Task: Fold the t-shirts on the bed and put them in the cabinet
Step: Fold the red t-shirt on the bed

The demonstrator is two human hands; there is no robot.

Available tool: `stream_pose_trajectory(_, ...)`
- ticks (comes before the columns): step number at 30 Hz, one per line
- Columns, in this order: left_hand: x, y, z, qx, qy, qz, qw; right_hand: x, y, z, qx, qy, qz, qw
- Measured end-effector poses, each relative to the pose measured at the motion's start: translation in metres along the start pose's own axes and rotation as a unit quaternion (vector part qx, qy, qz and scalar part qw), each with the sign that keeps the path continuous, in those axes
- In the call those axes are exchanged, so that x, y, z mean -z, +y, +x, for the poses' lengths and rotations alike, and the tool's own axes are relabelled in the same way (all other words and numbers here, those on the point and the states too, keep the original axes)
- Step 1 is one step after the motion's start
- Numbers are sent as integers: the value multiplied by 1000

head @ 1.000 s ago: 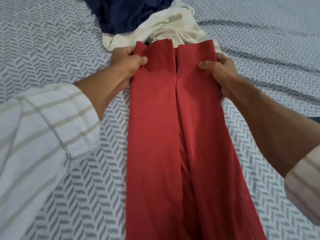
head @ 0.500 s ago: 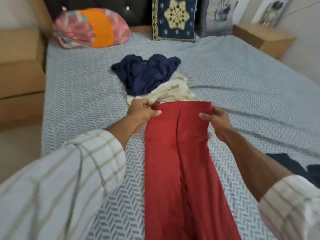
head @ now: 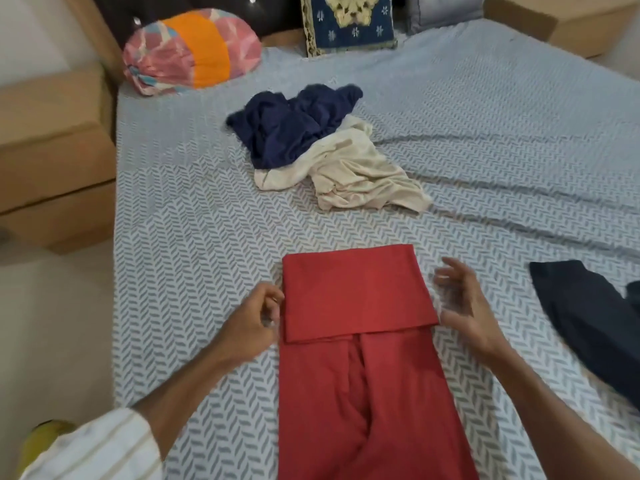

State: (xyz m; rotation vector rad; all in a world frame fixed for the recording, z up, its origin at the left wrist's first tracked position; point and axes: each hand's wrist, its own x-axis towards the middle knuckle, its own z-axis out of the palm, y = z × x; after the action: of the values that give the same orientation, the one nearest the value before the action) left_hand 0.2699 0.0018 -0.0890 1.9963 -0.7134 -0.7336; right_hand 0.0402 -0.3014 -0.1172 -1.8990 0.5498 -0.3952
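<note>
A red t-shirt (head: 360, 341) lies lengthwise on the bed (head: 194, 216), its sides turned in and its far end folded back toward me as a flat flap. My left hand (head: 258, 318) sits at the flap's left edge with fingers loosely curled, holding nothing that I can see. My right hand (head: 464, 306) hovers just off the flap's right edge, fingers spread and relaxed. Farther up the bed lie a crumpled navy t-shirt (head: 294, 126) and a crumpled cream t-shirt (head: 353, 171), touching each other.
A dark garment (head: 595, 320) lies at the right edge of the bed. A pink-and-orange bundle (head: 190, 51) and a blue patterned cushion (head: 349, 22) sit at the headboard. Wooden side units (head: 52, 147) flank the bed on the left and far right.
Both hands carried the shirt's far end back toward me, laid it down as a flap and let go. The view has pulled back from the navy and cream shirts.
</note>
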Motion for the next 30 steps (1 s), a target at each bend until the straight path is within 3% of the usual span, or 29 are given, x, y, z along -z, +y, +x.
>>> stream_pose_trajectory(5,-17,14,35,96,111,-54,988,-15,10,32,-42,81,-17,996)
stream_pose_trajectory(8,-20,25,58,157,150,22,976,-25,6,59,-44,115,-209,970)
stream_pose_trajectory(10,-18,31,72,204,179,81,959,-29,2,74,-53,124,-264,955)
stream_pose_trajectory(14,-19,38,93,288,198,-7,937,-34,3,89,-66,114,-279,951)
stream_pose_trajectory(20,-26,35,105,251,206,-211,922,-36,10,99,-65,138,-197,968)
stream_pose_trajectory(30,-31,32,104,225,257,-194,920,-36,11,104,-75,164,-104,978)
